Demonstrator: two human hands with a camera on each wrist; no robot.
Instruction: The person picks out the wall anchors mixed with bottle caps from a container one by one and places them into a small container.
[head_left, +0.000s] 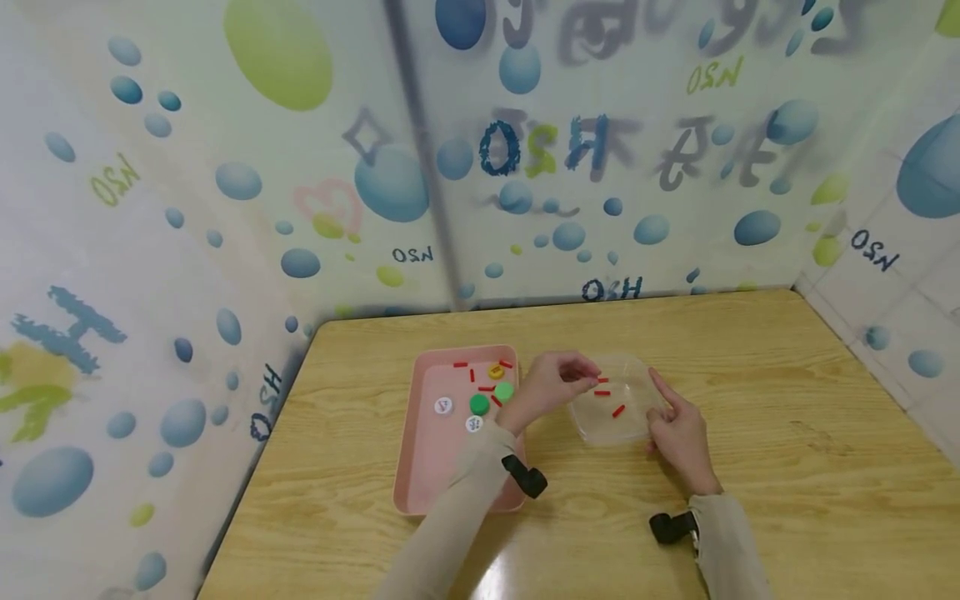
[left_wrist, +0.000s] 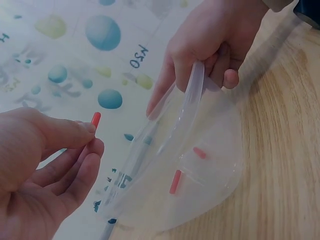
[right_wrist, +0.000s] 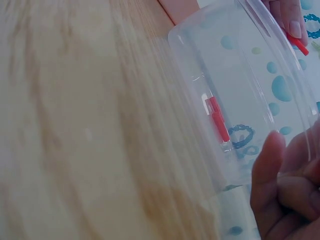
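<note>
On a wooden table (head_left: 322,467), a pink tray (head_left: 429,462) holds loose sticks (head_left: 472,376) and round discs (head_left: 479,405). Next, the left hand (head_left: 551,385) pinches a red stick (head_left: 603,380), its long axis pointing rightward in the head view, near the clear container (head_left: 596,432). Inside, one stick (head_left: 602,392) lies left-to-right; a second stick (head_left: 618,411) slants up rightward. The right hand (head_left: 684,429), fingers curled, grips the container's right rim.

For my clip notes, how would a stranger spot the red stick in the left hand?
Find the pink tray on the wooden table, then the clear container to its right. By its rim, the left hand pinches the red stick. Two similar sticks lie inside; only this one is held.
</note>
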